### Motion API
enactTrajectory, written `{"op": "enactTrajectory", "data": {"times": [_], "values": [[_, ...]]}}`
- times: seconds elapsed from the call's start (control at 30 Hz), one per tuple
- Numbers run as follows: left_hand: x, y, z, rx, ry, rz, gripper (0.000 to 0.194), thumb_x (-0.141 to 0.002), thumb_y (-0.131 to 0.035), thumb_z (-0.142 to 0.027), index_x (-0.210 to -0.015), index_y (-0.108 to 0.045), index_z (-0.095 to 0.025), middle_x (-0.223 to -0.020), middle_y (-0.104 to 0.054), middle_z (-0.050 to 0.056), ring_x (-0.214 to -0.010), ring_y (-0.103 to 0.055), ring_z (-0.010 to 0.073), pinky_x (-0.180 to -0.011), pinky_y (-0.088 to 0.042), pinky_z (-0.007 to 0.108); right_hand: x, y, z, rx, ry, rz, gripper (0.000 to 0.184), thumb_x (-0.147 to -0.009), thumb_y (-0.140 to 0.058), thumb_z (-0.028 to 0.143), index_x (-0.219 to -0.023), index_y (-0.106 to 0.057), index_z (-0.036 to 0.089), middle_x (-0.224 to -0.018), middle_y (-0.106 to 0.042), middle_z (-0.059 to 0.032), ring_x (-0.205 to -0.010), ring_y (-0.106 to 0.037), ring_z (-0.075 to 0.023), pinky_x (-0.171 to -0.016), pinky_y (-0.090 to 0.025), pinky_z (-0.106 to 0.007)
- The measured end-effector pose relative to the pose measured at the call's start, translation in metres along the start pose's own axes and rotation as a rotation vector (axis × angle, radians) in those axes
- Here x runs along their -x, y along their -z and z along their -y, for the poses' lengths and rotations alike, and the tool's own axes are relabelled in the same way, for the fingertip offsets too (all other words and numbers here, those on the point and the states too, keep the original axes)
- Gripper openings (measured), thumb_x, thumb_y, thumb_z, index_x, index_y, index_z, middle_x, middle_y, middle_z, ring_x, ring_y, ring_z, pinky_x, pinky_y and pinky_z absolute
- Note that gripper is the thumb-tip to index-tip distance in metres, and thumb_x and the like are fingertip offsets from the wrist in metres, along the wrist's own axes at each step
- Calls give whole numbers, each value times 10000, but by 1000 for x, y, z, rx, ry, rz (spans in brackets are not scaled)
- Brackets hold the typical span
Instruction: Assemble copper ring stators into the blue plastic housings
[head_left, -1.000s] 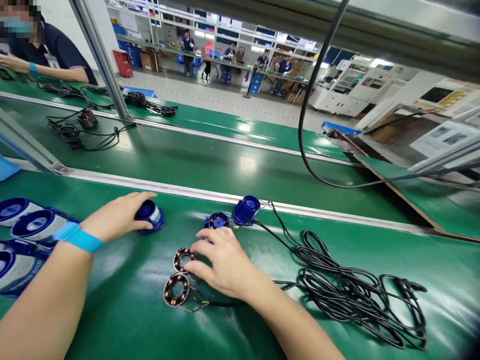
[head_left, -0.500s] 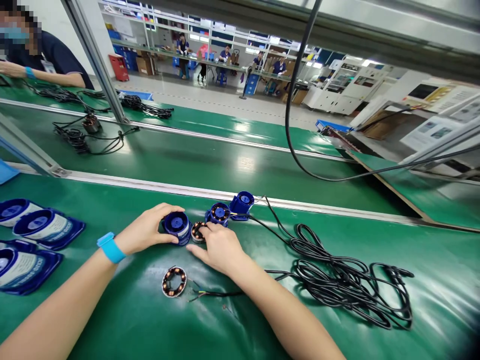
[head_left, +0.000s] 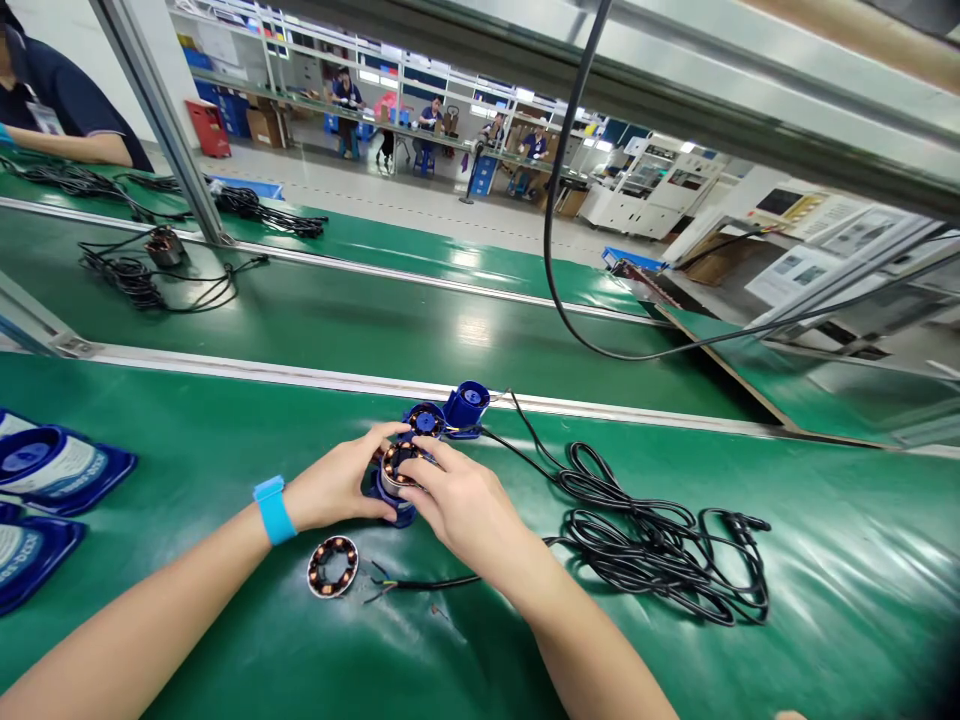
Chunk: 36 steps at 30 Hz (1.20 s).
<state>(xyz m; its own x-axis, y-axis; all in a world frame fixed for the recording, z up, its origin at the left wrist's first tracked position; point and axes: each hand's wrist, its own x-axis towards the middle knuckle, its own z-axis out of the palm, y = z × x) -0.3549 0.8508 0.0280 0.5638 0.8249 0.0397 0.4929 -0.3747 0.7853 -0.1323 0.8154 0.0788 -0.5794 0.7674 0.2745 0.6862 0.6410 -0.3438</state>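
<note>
My left hand is wrapped round a small blue round housing that stands on the green work surface. In my right hand, between thumb and fingers, is a stator ring with copper coils, held at the mouth of that housing. How far it sits inside cannot be seen. Just behind my hands stand a blue housing with coils in it and another blue housing. A second stator ring lies flat in front of my left hand, beside the stripped end of a black cable.
Coiled black cables lie to the right. Several labelled blue housings stand at the left edge. A metal rail crosses behind my hands, and a black cable hangs overhead. A co-worker sits at the upper left.
My right hand has picked up the stator ring from beside the housing and brought it over the housing's mouth. My left hand and the housing have shifted right, towards it.
</note>
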Motion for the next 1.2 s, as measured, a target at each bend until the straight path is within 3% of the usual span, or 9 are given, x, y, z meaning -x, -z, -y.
{"op": "enactTrajectory", "data": {"times": [0.13, 0.27, 0.4, 0.5, 0.63, 0.8, 0.93, 1.0, 1.2], "values": [[2, -5, 0, 1, 4, -37, 1045, -694, -881, -349, -1521, -243, -316, -1457, -545, 65, -1326, -545, 264, -1114, -438, 400, 4, -4, 5, 241, 15, -11, 203, -977, -621, 287, -1158, -690, 228, -1361, -631, -78, -1026, -668, -267, -864, -596, -438], [6, -9, -2, 23, 20, -66, 1051, -731, -851, -329, -1550, -193, -350, -1349, -611, 39, -1237, -603, 245, -1054, -475, 386, 13, -5, 14, 301, 47, -9, 401, -916, -714, 392, -1262, -648, 201, -1423, -587, -129, -1017, -674, -288, -865, -584, -468], [7, -11, -2, 25, 16, -81, 1074, -705, -870, -313, -1549, -205, -349, -1320, -617, 33, -1217, -606, 240, -1057, -471, 392, 8, -5, 4, 243, 46, -56, 221, -984, -625, 360, -1112, -692, 193, -1384, -625, -103, -1077, -674, -274, -913, -556, -464], [7, -10, -1, 39, -1, -72, 1104, -673, -888, -286, -1546, -217, -350, -1343, -601, 36, -1248, -587, 247, -1075, -461, 403, 2, 3, -9, 114, 134, 38, 181, -1024, -564, 284, -1159, -669, 225, -1462, -565, -53, -1229, -619, -229, -1039, -502, -439], [8, -12, -1, 54, -4, -77, 1104, -678, -883, -316, -1554, -211, -320, -1211, -638, 38, -1135, -630, 252, -1011, -492, 411, 4, 0, -8, 43, 136, 108, 447, -933, -714, 324, -1333, -549, 209, -1505, -516, -81, -1283, -589, -249, -1040, -520, -393], [9, -19, -4, 50, -5, -127, 1082, -689, -875, -310, -1551, -219, -305, -1228, -625, 52, -1124, -623, 244, -1014, -493, 414, 14, -26, 5, 227, -164, -42, 574, -899, -717, 520, -1312, -547, 159, -1098, -735, -116, -774, -729, -233, -595, -555, -292], [10, -19, -3, 56, 4, -137, 1142, -652, -888, -226, -1561, -202, -317, -1266, -618, 52, -1179, -606, 245, -1062, -475, 418, 12, -25, 8, 224, -116, 8, 879, -775, -776, 654, -1419, -482, 133, -1318, -646, -168, -1051, -678, -333, -799, -608, -424], [9, -19, -1, 76, 0, -125, 1152, -653, -883, -213, -1567, -190, -319, -1279, -621, 51, -1186, -608, 244, -1073, -473, 420, 10, -25, 7, 175, -123, 10, 838, -786, -772, 641, -1399, -502, 138, -1341, -631, -161, -1088, -655, -334, -883, -592, -474], [16, -1, 0, -93, -39, -5, 1225, -644, -866, -126, -1602, -128, -318, -1450, -530, 97, -1331, -529, 276, -1131, -439, 432, 6, -54, -1, 129, -83, -66, 523, -809, -807, 465, -1189, -635, 149, -1167, -705, -131, -983, -698, -300, -825, -617, -424]]}}
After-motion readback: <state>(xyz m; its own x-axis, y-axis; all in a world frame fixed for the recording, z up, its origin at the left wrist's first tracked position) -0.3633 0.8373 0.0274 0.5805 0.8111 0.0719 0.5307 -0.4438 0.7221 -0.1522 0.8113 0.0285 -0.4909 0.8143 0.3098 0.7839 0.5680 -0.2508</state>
